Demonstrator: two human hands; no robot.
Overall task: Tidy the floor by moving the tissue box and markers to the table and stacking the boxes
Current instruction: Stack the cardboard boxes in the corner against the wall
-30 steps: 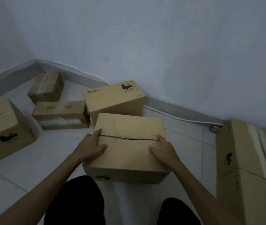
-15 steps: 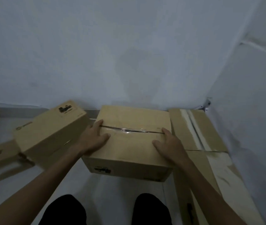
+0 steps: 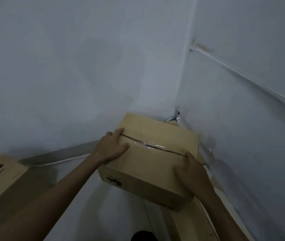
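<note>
Bottom centre: a dark patch at the frame edge, probably the person's leg, cut off. Pale floor above it.

Both forearms reach up from the bottom edge to the carried box, centre-right of frame. Left hand is spread flat over the box's upper-left corner, fingers over the top, thumb near the taped seam. Right hand clamps the right end, fingers curled round the far side, so only its back shows. Box looks lifted and tilted, near edge clear of the floor.

Under it and to the right, a strip of lower box runs to the bottom edge. Judgement: the carried box is being set on that one, so stacking is mid-step, not finished. Contact between the two can't be confirmed; the carried box hides the join.

Lower left: another box, cut by the frame edge, apparently on the floor, so at least that one is left to stack.

Far: room corner, small wall bracket, white conduit running upper right.

Tissue box, markers and tabletop are out of view; their status is unknown. Low light, label print unreadable.
</note>
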